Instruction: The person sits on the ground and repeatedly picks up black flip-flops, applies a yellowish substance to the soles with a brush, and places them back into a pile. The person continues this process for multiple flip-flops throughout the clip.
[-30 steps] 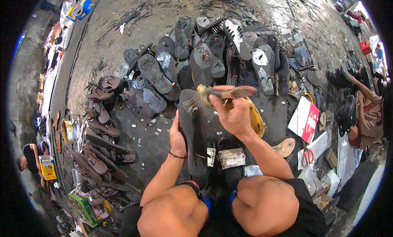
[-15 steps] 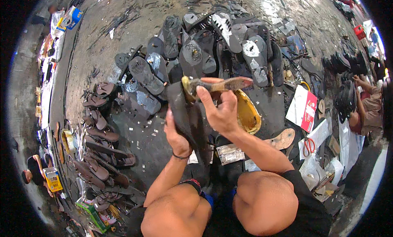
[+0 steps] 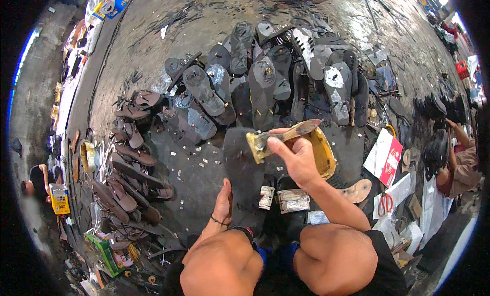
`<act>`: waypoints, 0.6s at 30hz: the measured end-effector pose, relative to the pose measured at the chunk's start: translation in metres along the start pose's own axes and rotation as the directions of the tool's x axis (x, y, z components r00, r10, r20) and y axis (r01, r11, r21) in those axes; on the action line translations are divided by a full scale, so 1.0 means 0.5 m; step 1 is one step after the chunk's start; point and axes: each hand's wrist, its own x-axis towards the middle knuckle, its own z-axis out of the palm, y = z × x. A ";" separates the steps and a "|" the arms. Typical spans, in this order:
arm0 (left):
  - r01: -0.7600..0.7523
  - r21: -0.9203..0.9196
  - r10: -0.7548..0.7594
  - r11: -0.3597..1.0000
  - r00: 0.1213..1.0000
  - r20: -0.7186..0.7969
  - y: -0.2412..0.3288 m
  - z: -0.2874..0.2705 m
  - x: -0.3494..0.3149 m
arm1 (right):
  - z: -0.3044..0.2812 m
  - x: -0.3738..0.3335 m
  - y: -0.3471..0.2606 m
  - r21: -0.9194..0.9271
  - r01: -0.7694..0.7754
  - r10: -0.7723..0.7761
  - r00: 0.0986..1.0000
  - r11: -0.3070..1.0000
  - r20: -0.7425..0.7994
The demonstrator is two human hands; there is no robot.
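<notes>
Fingers (image 3: 278, 145) of the right hand (image 3: 300, 160) are clamped around the wooden handle of a brush (image 3: 264, 141), right of the frame's center. The handle slants up to the right, and the pale yellow bristles (image 3: 256, 148) overlap the upper right part of a dark sole (image 3: 244, 168); whether they touch it, I cannot tell. That sole is near the center of the frame, blurred at its top end. The left hand (image 3: 223, 200) lies along its left edge, with a dark band (image 3: 219, 221) at the wrist; its fingers are mostly hidden, so I cannot tell how they stand.

Just beyond the right hand is a yellow container (image 3: 324, 155). Dark soles (image 3: 263, 79) are heaped on the floor in the upper middle, some with whitish patches. Brown sandals (image 3: 133, 157) line the left side of the frame. Toward the right are a red and white box (image 3: 384, 158) and, below it, red-handled scissors (image 3: 384, 204). Another person (image 3: 464, 155) is near black footwear (image 3: 436, 148) at the right edge.
</notes>
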 end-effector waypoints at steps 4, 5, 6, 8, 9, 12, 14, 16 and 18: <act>-0.212 0.070 0.219 0.975 0.968 -0.122 0.085 0.056 0.097 | 0.057 -0.017 0.029 -0.326 0.304 -0.256 0.949 0.895 0.182; -0.253 -0.062 0.251 0.965 0.967 -0.047 0.104 0.067 0.115 | 0.049 -0.011 0.046 -0.431 0.486 -0.434 0.874 0.760 0.219; -0.279 -0.195 0.290 0.940 0.957 0.030 0.128 0.098 0.127 | 0.041 0.004 0.051 -0.521 0.633 -0.589 0.759 0.572 0.276; -0.364 -0.160 0.377 0.917 0.924 0.061 0.144 0.135 0.132 | -0.019 0.048 0.036 -0.619 0.368 -0.365 0.921 0.693 0.139; -0.422 -0.129 0.423 0.898 0.906 -0.015 0.144 0.157 0.130 | -0.037 0.066 0.020 -0.570 0.235 -0.277 0.961 0.787 0.013; -0.368 0.078 0.376 0.927 0.916 -0.140 0.112 0.040 0.173 | 0.069 0.011 0.017 -0.150 0.209 -0.198 0.977 0.966 0.083; -0.095 -0.145 0.083 0.985 0.992 -0.091 0.106 0.039 0.188 | 0.074 -0.012 -0.014 -0.211 0.413 -0.296 0.854 0.886 0.428; -0.329 -0.069 0.322 0.942 0.942 -0.095 0.097 0.147 0.175 | 0.038 0.041 -0.037 -0.138 0.242 -0.240 0.970 0.961 0.032; -0.308 -0.112 0.317 0.945 0.946 0.064 0.118 0.117 0.168 | 0.022 0.057 -0.009 -0.244 0.299 -0.291 0.954 0.923 0.069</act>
